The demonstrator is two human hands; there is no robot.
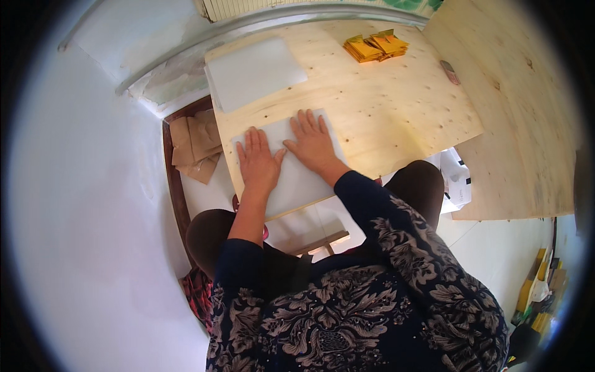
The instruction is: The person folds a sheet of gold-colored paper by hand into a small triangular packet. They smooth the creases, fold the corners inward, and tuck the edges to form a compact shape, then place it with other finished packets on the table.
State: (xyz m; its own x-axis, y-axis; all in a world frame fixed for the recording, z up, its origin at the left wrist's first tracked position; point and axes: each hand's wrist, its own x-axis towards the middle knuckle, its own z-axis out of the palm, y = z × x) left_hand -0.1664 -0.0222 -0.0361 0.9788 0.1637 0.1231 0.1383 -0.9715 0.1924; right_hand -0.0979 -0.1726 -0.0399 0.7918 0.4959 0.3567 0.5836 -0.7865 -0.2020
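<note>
A translucent whitish sheet (297, 180) lies at the near left part of a plywood table (372, 118), reaching its front edge. My left hand (258, 162) rests flat on the sheet's left half, fingers stretched toward the far side. Flat on its right half is my right hand (311, 144), thumb pointing toward the left hand. Both palms face down, and neither hand grips anything. Whether anything lies beneath the sheet, I cannot tell. Beyond it, a stack of similar pale sheets (257, 71) lies at the table's far left corner.
Gold-coloured flat packets (376, 46) are piled at the back. A small reddish object (450, 72) lies near a plywood panel (520, 105) on the right. Brown paper (196, 144) sits left of the table; a white bag (455, 180) stands beside my right knee.
</note>
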